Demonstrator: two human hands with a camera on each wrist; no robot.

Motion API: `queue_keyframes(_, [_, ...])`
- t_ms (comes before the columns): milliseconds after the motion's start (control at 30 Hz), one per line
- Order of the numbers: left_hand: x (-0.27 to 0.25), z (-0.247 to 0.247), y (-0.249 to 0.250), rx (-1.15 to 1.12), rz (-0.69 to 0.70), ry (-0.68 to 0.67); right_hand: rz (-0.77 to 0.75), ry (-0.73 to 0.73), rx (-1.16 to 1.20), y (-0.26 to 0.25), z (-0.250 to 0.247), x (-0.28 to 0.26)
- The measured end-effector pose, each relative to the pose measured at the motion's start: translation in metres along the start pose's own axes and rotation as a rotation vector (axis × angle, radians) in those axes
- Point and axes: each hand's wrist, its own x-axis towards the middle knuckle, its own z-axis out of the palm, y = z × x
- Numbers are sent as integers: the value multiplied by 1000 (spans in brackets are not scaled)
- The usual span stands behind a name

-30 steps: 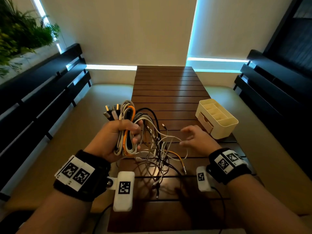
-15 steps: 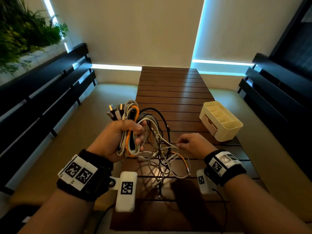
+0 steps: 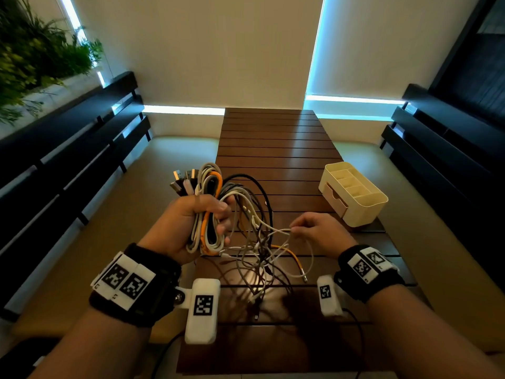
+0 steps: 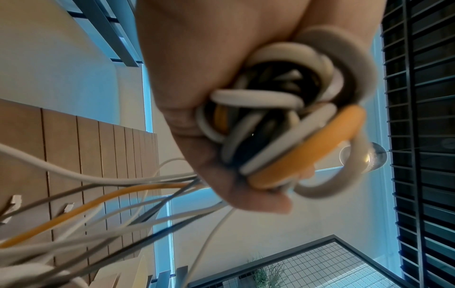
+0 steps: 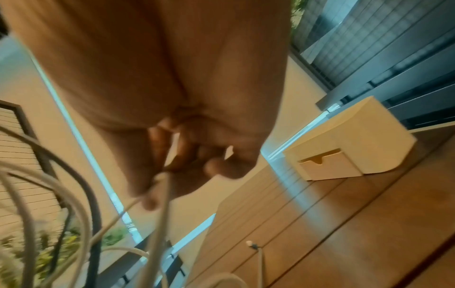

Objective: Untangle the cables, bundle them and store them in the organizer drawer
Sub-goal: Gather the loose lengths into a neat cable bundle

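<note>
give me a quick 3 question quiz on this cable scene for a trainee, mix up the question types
1. True or false: the organizer drawer is pulled fully out.
2. What does the right hand pinch? A) an orange cable B) a thin white cable C) the drawer handle
3. Fill in: the left hand grips a coiled bundle of cables, whose loose ends hang over the ____.

Key: 1 false, the drawer sits closed; 2 B; 3 wooden table.
</note>
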Motion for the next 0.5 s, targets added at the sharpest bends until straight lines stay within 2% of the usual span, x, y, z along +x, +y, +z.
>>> queue_keyframes(133, [-3,2,-1,2,14,15,204,177,-121,28,-9,18])
queue_keyframes(300, [-3,2,1,-1,11,19,282,364,-186,31,-21,22])
queue_keyframes(400, [-2,4,-1,19,8,27,162,354,-118,15,-20,15])
queue_keyframes(500, [1,10,-6,92,20,43,-137,228,16,-24,-16,-4])
